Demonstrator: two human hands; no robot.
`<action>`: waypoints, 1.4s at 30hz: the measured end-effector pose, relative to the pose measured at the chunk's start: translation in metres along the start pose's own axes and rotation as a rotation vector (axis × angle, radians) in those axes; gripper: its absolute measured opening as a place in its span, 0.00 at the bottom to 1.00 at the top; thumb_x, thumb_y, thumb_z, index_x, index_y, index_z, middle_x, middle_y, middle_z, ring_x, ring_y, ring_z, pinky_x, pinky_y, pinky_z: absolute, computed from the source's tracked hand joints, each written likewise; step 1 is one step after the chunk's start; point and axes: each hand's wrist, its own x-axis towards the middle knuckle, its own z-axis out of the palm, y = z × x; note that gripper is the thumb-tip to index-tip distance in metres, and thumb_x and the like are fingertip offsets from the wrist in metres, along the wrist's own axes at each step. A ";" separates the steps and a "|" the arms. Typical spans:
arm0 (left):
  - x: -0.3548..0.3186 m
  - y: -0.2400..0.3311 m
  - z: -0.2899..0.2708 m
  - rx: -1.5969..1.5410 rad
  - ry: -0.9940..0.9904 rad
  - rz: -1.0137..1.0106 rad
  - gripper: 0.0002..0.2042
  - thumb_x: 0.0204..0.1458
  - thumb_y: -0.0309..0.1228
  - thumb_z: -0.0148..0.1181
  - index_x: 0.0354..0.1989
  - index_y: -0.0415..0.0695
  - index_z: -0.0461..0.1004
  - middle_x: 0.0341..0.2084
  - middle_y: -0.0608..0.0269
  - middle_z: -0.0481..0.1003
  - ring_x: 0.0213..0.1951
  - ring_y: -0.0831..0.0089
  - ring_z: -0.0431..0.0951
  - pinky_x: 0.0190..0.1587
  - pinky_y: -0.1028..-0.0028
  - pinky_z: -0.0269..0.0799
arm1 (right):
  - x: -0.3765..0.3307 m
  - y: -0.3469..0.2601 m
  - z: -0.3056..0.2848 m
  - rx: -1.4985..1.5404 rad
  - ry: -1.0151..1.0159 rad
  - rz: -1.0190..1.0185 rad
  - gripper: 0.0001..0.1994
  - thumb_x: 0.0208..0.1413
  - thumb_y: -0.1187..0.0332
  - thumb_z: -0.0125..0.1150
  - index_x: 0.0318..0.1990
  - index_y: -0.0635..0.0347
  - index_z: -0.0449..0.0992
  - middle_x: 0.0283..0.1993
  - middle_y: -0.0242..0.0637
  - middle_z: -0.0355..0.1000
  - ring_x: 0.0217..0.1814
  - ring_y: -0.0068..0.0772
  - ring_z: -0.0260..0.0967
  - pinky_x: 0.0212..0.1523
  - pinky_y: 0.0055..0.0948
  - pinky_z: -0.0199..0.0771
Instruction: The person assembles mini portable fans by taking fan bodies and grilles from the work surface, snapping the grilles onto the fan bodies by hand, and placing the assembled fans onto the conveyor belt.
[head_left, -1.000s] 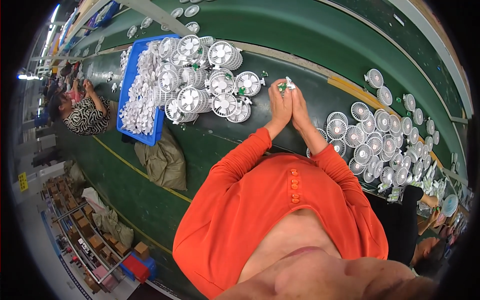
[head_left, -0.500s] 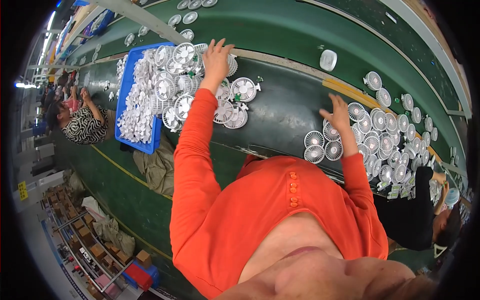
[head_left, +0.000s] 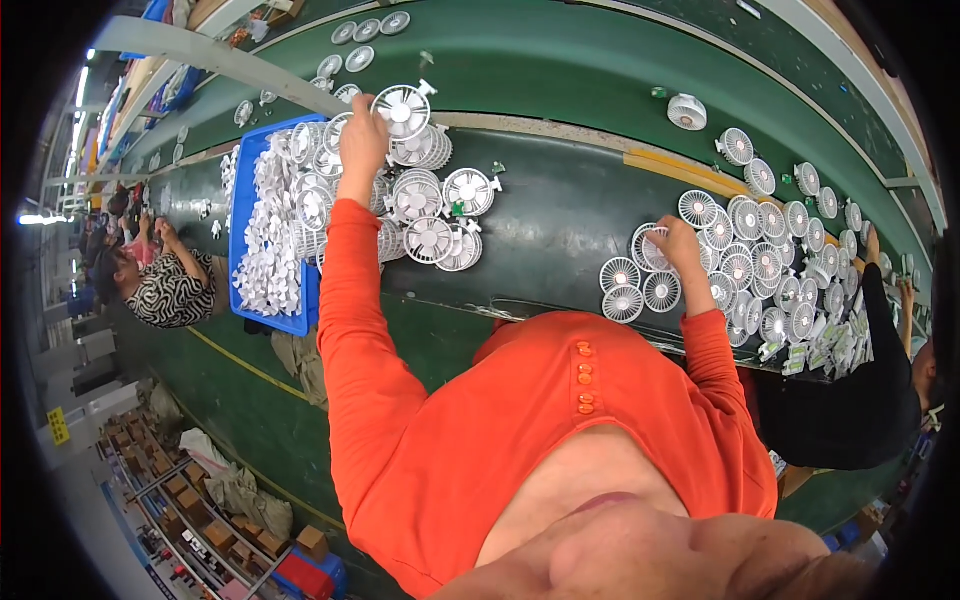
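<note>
My left hand (head_left: pixel 362 145) is closed on the edge of a white fan half (head_left: pixel 402 112) with its blades showing, held above the stacks at the far left. Beside that wrist stand stacked open fan halves (head_left: pixel 428 240); several carry small green pieces. A blue bin (head_left: pixel 312 300) heaped with small white blade parts adjoins the stacks. At the right, my right hand (head_left: pixel 682 248) has its fingers bent onto a round white fan grille (head_left: pixel 650 250), which looks pinched at its rim. More grilles (head_left: pixel 622 303) lie next to it on the dark worktop.
A green conveyor belt (head_left: pixel 560 60) carrying scattered fan parts runs along the far side. A yellow strip (head_left: pixel 680 172) edges the worktop. Grey frame bars (head_left: pixel 230 70) cross above the left. Co-workers sit at both ends; a dark-sleeved arm (head_left: pixel 880 310) reaches in at the right.
My left hand has gone from open over the stacks to holding up a fan half. The right hand has lowered and closed onto a grille. The view has shifted slightly.
</note>
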 end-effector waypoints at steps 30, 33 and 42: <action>-0.174 0.187 0.105 -1.716 -0.175 -0.586 0.17 0.63 0.42 0.38 0.49 0.43 0.63 0.42 0.64 0.68 0.44 0.75 0.71 0.44 0.73 0.68 | 0.009 -0.182 0.056 0.769 -0.029 -0.469 0.38 0.48 0.63 0.58 0.65 0.65 0.48 0.64 0.51 0.52 0.69 0.48 0.46 0.67 0.38 0.45; -0.176 0.195 0.092 -1.356 -0.064 -0.474 0.16 0.63 0.39 0.37 0.48 0.39 0.63 0.42 0.58 0.67 0.45 0.71 0.69 0.47 0.70 0.65 | -0.002 -0.194 0.054 1.001 -0.095 -0.439 0.29 0.59 0.61 0.47 0.64 0.63 0.49 0.62 0.47 0.56 0.67 0.40 0.50 0.65 0.35 0.49; -0.152 0.167 0.122 -0.795 -0.214 -0.167 0.22 0.62 0.40 0.36 0.51 0.33 0.66 0.49 0.41 0.67 0.53 0.50 0.64 0.56 0.60 0.56 | 0.030 -0.183 0.059 1.011 -0.044 -0.231 0.28 0.58 0.53 0.50 0.59 0.64 0.58 0.57 0.50 0.62 0.59 0.43 0.61 0.57 0.34 0.60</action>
